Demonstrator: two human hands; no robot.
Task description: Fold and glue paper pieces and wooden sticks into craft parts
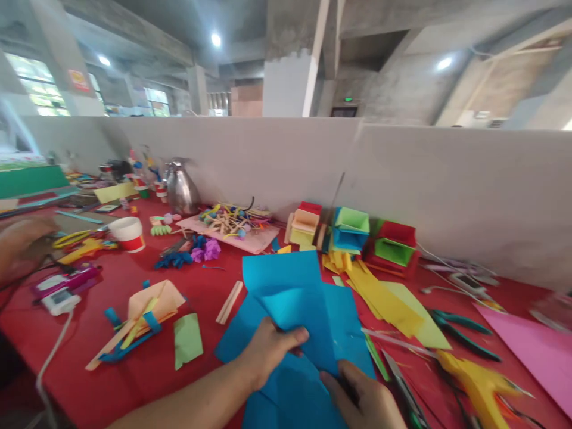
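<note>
A sheet of blue paper point(286, 298) lies folded on the red table point(134, 369), on top of more blue sheets. My left hand point(268, 348) pinches its near edge, thumb on top and fingers under. My right hand point(364, 399) is closed at the paper's lower right part, fingers curled; what is inside them is hidden. Both hands are at the bottom middle of the view.
Yellow and green paper strips point(388, 298), scissors point(404, 387), green pliers point(465, 330) and a yellow glue gun point(480, 384) lie to the right. Folded paper boxes point(353, 229), a tray of sticks point(232, 226), a metal kettle point(181, 187) and a cup point(127, 233) sit behind. Another person's hand point(20, 241) is far left.
</note>
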